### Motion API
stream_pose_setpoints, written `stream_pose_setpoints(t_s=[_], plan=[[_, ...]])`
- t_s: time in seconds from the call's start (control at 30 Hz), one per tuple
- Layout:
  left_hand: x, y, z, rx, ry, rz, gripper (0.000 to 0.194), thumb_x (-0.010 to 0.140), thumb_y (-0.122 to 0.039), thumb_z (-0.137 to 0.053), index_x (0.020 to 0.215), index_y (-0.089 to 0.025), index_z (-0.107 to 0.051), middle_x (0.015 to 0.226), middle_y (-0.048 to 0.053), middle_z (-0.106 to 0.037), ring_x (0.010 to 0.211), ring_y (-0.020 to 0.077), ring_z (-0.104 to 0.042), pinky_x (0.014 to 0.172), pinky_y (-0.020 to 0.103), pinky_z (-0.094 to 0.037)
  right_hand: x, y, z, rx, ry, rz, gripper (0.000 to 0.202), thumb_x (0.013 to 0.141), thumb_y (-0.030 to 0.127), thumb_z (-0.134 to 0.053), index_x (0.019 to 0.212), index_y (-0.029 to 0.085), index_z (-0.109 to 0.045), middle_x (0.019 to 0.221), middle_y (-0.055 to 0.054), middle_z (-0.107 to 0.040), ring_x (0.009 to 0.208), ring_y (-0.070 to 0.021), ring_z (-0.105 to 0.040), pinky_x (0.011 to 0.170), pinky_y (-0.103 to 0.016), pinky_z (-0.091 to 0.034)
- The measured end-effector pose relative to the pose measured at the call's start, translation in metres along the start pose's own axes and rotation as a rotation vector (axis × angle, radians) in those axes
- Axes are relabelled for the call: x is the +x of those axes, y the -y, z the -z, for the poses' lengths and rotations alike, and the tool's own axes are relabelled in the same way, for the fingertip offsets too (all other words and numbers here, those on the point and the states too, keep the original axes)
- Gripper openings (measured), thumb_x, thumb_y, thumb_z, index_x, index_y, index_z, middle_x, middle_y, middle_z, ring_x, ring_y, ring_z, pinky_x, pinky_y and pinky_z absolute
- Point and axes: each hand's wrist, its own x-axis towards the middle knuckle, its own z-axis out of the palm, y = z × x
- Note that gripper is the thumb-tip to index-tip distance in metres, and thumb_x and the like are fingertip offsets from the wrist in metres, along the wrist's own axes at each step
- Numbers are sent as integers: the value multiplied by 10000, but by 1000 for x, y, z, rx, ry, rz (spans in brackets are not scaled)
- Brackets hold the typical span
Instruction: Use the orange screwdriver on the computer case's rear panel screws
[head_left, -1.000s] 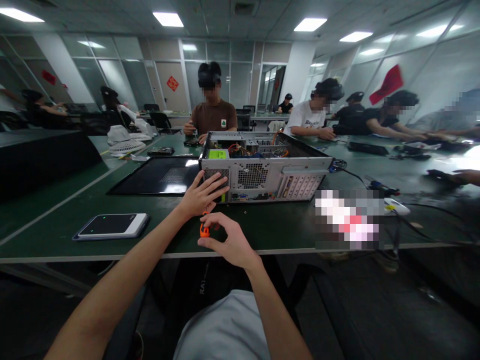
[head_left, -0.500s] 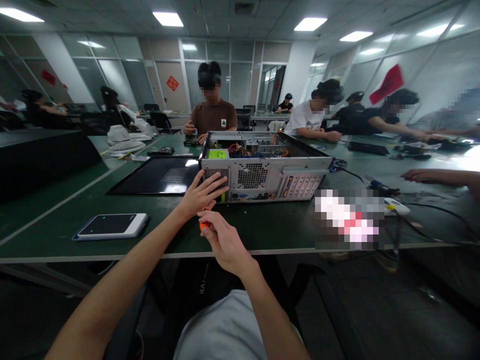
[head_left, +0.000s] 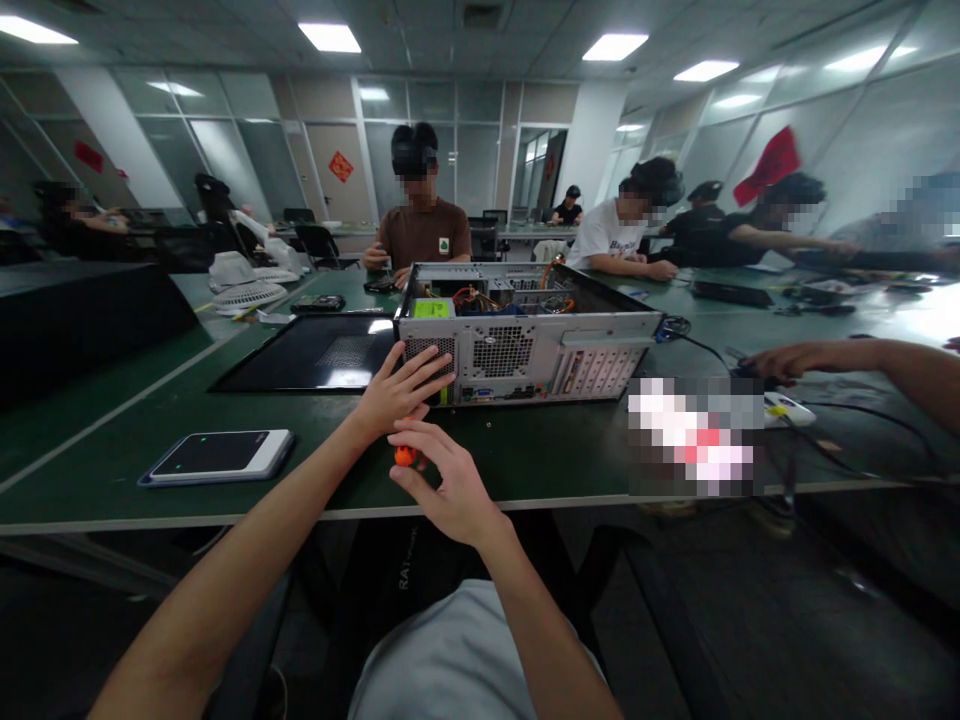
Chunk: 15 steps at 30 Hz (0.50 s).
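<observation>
A desktop computer case (head_left: 544,333) lies on its side on the green table, its top open and its rear panel facing me. Inside, a power supply (head_left: 433,309) with a bright green label and several coloured wires show. My left hand (head_left: 391,398) rests with spread fingers against the left part of the rear panel. Below it, my right hand (head_left: 454,482) has its thumb and fingers curved loosely around what looks like an orange-handled screwdriver (head_left: 405,456). The handle's end points towards me; its shaft and tip are hidden by my hands.
A black side panel (head_left: 300,352) lies left of the case. Nearer me is a white-edged phone-like device (head_left: 217,455). A white fan (head_left: 246,294) stands farther back. At right, another person's hand (head_left: 787,362) is near cables and a white power strip (head_left: 791,408). Several people sit around.
My right fingers have loosened and the thumb has moved apart, showing more of the orange handle. My left hand stays put. The other person's hand at right has reached farther left, onto the cables.
</observation>
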Motion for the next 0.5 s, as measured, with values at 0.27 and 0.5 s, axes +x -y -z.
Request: stream_pose_setpoints(t_s=[0.27,0.5], plan=[[0,-2,-1,-42,43,27,576,966,-223,-524,1539,-252,-470,1602,108,-449,1533,280,-345,1284,596,-26,-2,0,2,112,-98,-31,315,1030,316,-536,1330,275,-623,1315,-80,-644,1184,-203,-647,991,-354,-542],[1,-2,4,-70,147,56,737,849,-181,-624,1561,-244,-445,1634,114,-397,1539,328,-321,1281,606,-18,0,2,28,420,-555,-62,254,1025,370,-530,1173,232,-683,1109,-50,-727,729,-116,-671,746,-288,-561]])
